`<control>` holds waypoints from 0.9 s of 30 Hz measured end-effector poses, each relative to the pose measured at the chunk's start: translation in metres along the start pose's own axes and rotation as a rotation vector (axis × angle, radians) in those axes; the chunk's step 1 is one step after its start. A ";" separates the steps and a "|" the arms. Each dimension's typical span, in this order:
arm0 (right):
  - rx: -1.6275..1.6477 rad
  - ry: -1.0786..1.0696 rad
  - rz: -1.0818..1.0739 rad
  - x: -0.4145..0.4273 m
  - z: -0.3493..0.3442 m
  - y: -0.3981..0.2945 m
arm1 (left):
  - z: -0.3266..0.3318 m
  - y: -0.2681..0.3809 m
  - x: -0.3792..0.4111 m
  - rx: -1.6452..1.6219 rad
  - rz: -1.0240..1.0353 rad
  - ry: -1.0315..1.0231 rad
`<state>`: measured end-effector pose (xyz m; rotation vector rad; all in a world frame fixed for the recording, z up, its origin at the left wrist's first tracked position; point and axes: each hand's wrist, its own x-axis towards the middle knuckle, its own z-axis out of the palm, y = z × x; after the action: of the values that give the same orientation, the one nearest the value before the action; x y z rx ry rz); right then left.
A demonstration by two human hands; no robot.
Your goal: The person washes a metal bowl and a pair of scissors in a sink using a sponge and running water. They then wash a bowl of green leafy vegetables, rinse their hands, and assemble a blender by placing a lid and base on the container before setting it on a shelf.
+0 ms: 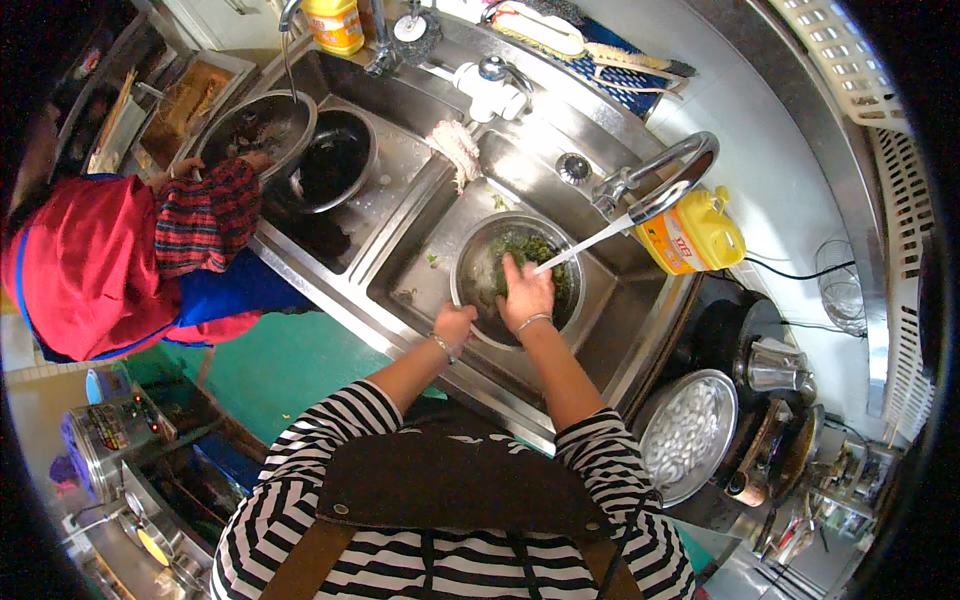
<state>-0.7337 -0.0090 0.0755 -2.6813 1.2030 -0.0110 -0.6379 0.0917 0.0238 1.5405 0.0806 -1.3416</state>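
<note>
A round metal basin [459, 259] sits in the right-hand sink bowl [420, 247], holding water and leafy greens [536, 247]. My left hand [455, 324] grips the basin's near-left rim. Inside the basin, my right hand [528, 300] is down among the greens, slightly blurred. Its index finger points forward; the other fingertips are hidden by water and leaves, so a hold on the greens cannot be made out. A stream of water [577, 251] from the curved chrome faucet [679, 180] falls onto this hand. Small leaf bits [431, 260] lie on the sink floor.
At left, a co-worker in a red garment [90, 262] holds a metal bowl [217, 124] under another faucet, beside a dark-filled basin [360, 180]. A yellow jug [701, 232] stands right of my faucet. Lower right is a basin of pale pieces [686, 435]. A cloth [456, 150] drapes the divider.
</note>
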 end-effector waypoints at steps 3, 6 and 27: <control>0.003 -0.117 -0.231 0.006 0.008 0.006 | 0.000 -0.003 0.003 -0.130 -0.013 -0.002; 0.163 0.022 -0.009 0.013 0.020 0.017 | 0.007 0.013 -0.007 -0.209 -0.060 0.013; 0.265 0.014 -0.070 0.010 0.012 0.022 | 0.000 0.014 0.004 -0.081 -0.033 0.003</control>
<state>-0.7418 -0.0286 0.0591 -2.4932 1.0301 -0.1866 -0.6279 0.0834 0.0297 1.4787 0.1614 -1.3463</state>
